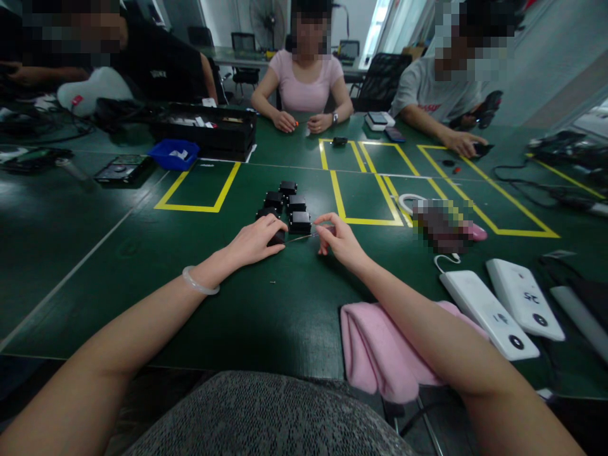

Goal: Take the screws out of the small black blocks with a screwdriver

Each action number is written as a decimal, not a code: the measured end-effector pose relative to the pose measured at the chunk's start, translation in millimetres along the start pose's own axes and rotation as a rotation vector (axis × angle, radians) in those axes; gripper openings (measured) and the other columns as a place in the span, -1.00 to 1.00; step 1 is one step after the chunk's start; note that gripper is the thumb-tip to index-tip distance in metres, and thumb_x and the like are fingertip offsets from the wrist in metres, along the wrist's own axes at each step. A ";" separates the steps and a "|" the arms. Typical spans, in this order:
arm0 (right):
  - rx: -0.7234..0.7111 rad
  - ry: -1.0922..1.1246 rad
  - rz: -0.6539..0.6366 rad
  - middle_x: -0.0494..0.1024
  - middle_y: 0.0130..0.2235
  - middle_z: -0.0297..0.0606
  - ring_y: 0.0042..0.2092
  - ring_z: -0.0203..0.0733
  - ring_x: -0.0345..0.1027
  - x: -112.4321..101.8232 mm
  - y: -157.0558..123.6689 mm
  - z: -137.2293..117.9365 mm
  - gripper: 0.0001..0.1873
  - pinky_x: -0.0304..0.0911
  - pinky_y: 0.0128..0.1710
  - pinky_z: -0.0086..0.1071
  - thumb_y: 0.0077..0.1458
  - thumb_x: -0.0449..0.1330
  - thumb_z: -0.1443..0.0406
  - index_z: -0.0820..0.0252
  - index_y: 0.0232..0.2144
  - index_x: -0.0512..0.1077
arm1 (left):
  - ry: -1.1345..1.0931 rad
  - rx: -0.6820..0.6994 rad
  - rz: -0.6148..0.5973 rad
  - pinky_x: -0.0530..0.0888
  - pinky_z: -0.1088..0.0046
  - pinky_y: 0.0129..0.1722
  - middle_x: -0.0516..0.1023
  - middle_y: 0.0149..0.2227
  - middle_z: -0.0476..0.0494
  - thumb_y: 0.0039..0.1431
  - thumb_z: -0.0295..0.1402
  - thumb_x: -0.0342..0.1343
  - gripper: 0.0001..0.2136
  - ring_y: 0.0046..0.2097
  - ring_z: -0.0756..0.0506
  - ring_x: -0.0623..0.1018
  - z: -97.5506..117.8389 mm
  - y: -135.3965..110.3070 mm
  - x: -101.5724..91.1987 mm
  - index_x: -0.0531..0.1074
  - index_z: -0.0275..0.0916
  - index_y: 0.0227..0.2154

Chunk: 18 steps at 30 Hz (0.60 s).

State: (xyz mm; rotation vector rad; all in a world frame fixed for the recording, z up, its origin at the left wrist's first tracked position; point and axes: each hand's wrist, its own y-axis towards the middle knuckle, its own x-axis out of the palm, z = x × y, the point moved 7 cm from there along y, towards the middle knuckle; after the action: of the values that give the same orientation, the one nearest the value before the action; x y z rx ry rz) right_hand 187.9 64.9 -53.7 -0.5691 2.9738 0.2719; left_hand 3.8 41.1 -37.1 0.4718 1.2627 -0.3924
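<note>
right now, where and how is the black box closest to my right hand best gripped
Probably by the left and right sides of that black box, coming down from above on the near side. It sits flat with its top exposed, while another box stands close behind. The right hand is nearest, though a thin tool crosses just in front.

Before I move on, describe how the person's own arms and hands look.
The left arm and right arm are bare, with no sleeves in view. The left hand and right hand wear no gloves. A pale, rounded bangle circles the left wrist; nothing shows on the right wrist. Neither arm shows markings or attached cables.
</note>
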 end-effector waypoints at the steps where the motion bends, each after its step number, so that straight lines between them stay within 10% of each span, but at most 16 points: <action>1: -0.006 0.002 0.002 0.29 -0.66 -0.63 -0.66 -0.36 0.21 -0.1 -0.2 -0.7 -0.72 0.32 -0.56 -0.43 0.19 0.24 0.11 0.10 -0.20 0.27 | 0.000 0.003 0.003 0.53 0.29 -0.13 0.42 0.08 -0.22 0.27 -0.30 0.18 -0.66 0.04 -0.22 0.50 -0.2 -0.1 0.1 0.34 -0.20 0.08; 11: 0.039 -0.017 -0.004 0.10 -0.72 -0.66 -0.68 -0.36 0.20 -0.2 -1.0 1.9 -0.74 0.33 -0.52 -0.43 0.28 0.15 0.07 0.14 -0.28 0.32 | -0.003 0.002 0.004 0.53 0.29 -0.14 0.42 0.07 -0.22 0.28 -0.31 0.19 -0.65 0.03 -0.22 0.50 -0.4 -0.5 0.2 0.35 -0.21 0.08; 18: -0.016 0.006 -0.008 0.32 -0.64 -0.60 -0.64 -0.36 0.23 0.2 -1.1 -3.1 -0.75 0.30 -0.56 -0.46 0.23 0.21 0.13 0.11 -0.18 0.26 | -0.002 0.021 0.023 0.53 0.28 -0.11 0.42 0.07 -0.21 0.27 -0.31 0.19 -0.65 0.04 -0.22 0.50 -0.5 -0.8 0.1 0.34 -0.20 0.08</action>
State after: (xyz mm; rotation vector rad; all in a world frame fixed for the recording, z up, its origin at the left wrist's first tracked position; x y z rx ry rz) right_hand 188.0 63.3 -50.8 -0.5841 2.9773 0.2940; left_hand 3.0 40.7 -37.4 0.5031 1.2508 -0.3868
